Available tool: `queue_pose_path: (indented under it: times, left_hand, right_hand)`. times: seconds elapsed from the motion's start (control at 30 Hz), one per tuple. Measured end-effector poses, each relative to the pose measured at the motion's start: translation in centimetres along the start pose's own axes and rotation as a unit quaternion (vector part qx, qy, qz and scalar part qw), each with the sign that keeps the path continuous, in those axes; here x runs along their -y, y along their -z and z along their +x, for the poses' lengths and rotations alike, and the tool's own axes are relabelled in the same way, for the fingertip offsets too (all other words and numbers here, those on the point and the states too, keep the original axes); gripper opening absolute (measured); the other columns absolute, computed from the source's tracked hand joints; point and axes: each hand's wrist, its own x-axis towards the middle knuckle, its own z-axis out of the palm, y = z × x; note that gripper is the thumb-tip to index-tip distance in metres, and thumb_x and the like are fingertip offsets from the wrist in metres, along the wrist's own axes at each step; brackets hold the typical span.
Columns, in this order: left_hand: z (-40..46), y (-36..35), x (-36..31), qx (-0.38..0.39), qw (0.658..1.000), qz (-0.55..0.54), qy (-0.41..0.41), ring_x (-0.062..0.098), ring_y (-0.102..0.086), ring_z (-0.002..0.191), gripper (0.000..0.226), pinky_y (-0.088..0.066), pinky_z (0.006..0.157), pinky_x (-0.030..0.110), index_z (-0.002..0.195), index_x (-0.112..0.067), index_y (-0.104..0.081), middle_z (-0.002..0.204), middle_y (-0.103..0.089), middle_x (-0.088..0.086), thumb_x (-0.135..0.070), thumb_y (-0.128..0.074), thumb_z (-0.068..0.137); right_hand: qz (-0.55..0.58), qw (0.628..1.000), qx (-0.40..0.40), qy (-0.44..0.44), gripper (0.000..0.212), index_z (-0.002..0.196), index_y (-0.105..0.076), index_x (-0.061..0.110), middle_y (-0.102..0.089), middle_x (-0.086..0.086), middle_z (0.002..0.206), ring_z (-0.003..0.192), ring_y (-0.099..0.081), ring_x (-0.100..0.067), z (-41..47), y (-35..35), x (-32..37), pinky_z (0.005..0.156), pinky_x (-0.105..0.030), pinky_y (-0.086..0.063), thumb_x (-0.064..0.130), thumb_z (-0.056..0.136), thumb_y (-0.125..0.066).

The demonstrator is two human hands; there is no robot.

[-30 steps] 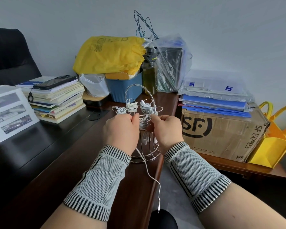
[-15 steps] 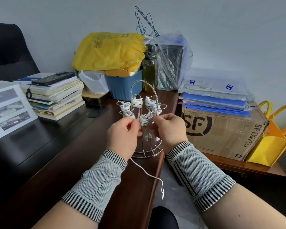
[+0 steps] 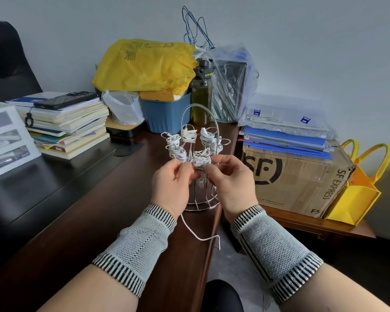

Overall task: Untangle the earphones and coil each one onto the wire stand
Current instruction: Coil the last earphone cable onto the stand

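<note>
Chrome wire forms the round-based stand [image 3: 200,199] with an arched handle, which we see at the right edge of the dark brown wooden desk [image 3: 99,221]. Coiled white earphones [image 3: 190,135] sit on its hooks. At 7 o'clock from the stand, our left hand [image 3: 172,183] pinches the loose white earphone cable [image 3: 195,234]. At 5 o'clock, our right hand [image 3: 231,181] pinches the front white coil [image 3: 200,157]. The cable's end hangs over the desk edge.
</note>
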Motion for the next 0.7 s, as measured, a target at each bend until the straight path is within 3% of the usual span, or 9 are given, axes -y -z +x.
queue_pose_path:
  times: [0.33, 0.43, 0.57, 0.7]
  left_hand:
    - [-0.3, -0.9, 0.8, -0.008, 0.997, 0.026, -0.069, 0.032, -0.070, 0.078, 0.042, -0.056, 0.077, 0.054, 0.076, -0.013, -0.059, 0.076, -0.070, 0.008, -0.053, -0.048, 0.078]
    - [-0.5, -1.0, 0.5, -0.012, 0.996, 0.048, -0.081, 0.036, -0.067, 0.078, 0.043, -0.055, 0.074, 0.054, 0.077, -0.007, -0.057, 0.076, -0.067, 0.014, -0.049, -0.049, 0.083]
    - [-0.8, -1.0, 0.4, -0.035, 0.987, 0.110, -0.113, 0.033, -0.061, 0.075, 0.031, -0.051, 0.071, 0.047, 0.076, -0.001, -0.056, 0.074, -0.066, 0.015, -0.024, -0.052, 0.097]
    - [-1.1, -1.0, 0.5, -0.030, 0.983, 0.126, -0.131, 0.027, -0.062, 0.073, 0.027, -0.051, 0.069, 0.042, 0.079, -0.007, -0.062, 0.074, -0.068, 0.008, -0.024, -0.052, 0.097]
  right_hand:
    - [-0.013, 0.997, -0.072, 0.028, 0.015, 0.076, -0.065, 0.018, -0.063, 0.003, 0.065, 0.046, -0.054, 0.000, -0.3, -0.5, 0.1, 0.044, -0.015, -0.045, 0.009, 0.088, -0.065]
    - [-0.018, 0.996, -0.080, 0.033, 0.016, 0.078, -0.065, 0.020, -0.064, 0.003, 0.067, 0.047, -0.054, 0.002, -0.3, -0.5, 0.1, 0.044, -0.013, -0.044, 0.010, 0.090, -0.062]
    - [-0.046, 0.995, -0.080, 0.041, 0.009, 0.081, -0.066, 0.026, -0.065, 0.005, 0.066, 0.049, -0.055, 0.001, -0.4, -0.8, -0.6, 0.049, -0.017, -0.046, 0.019, 0.088, -0.067]
    - [-0.083, 0.991, -0.093, 0.041, 0.009, 0.079, -0.067, 0.028, -0.067, 0.005, 0.066, 0.047, -0.056, 0.002, 0.2, -0.7, -0.7, 0.054, -0.020, -0.047, 0.024, 0.087, -0.067]
